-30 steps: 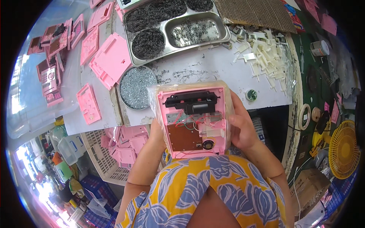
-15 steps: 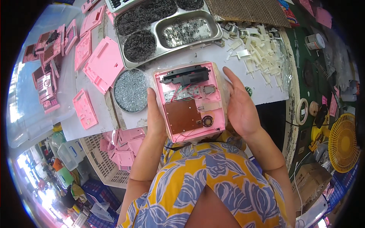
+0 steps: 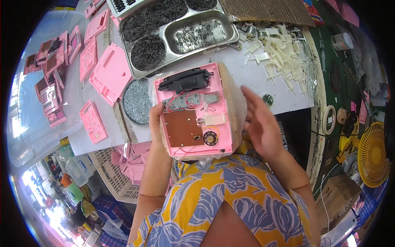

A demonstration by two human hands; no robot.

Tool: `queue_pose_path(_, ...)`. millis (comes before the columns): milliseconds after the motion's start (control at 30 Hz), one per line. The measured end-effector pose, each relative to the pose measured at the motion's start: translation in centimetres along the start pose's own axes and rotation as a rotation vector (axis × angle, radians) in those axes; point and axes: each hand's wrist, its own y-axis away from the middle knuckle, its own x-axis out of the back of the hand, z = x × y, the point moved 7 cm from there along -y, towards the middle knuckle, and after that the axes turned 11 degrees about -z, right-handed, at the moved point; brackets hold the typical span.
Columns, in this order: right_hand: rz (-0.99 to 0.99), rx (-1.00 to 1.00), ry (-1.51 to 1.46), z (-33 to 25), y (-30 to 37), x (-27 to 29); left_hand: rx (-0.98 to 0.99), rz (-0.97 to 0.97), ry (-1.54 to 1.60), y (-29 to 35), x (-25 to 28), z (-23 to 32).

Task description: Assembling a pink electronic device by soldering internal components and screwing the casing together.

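A pink plastic casing (image 3: 227,136) lies face up on a block wrapped in clear plastic (image 3: 235,105), close to my body. Inside the casing are a black mechanism (image 3: 185,80), a grey strip with red wires (image 3: 191,100), a brown circuit board (image 3: 180,129), a small whitish block (image 3: 215,119) and a round speaker (image 3: 210,138). My left hand (image 3: 158,127) grips the casing's left edge with the thumb on top; its other fingers are hidden. On the other side, my right hand (image 3: 263,127) is beside the wrapped block, fingers loosely bent and apart, holding nothing.
A metal tray (image 3: 197,35) of small dark springs stands beyond the casing. Left of it sits a round dish of screws (image 3: 138,103), near loose pink panels (image 3: 110,74). Several white plastic parts (image 3: 282,57) are heaped right. A crate (image 3: 117,177) of pink pieces stands below.
The pink casing has shifted left and tilted on the wrapped block, baring more of the block's right side. My left hand moved left with it; my right hand's fingers have bent and drawn lower.
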Motion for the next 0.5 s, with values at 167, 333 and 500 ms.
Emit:
queue_pose_path(167,0.012,-0.202,-0.135,3.7,0.3,-0.9,-0.061,-0.003,0.092,-0.6,1.3,-0.7)
queue_pose_path(333,0.011,-0.214,-0.231,5.7,-0.8,-1.9,-0.095,-0.068,0.195,-0.9,-0.2,-2.3)
queue_pose_path(500,-0.077,-0.25,-0.182,6.4,-0.8,-1.7,-0.13,-0.1,0.172,-0.6,1.8,-2.2)
